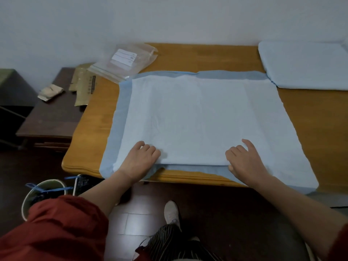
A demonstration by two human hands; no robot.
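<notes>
While pale blue rectangular absorbent pad lies spread across orange-brown wooden table, near portion doubled over, left hand grips fold edge, fingers curled over top; right hand grips same edge further right, index half-extended; thumbs seemingly tucked beneath, view unclear.

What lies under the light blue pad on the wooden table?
The pad lies on the wooden table, which shows around it. At its near edge a darker blue layer shows beneath the pale upper one. Whatever lies under its middle is covered.
</notes>
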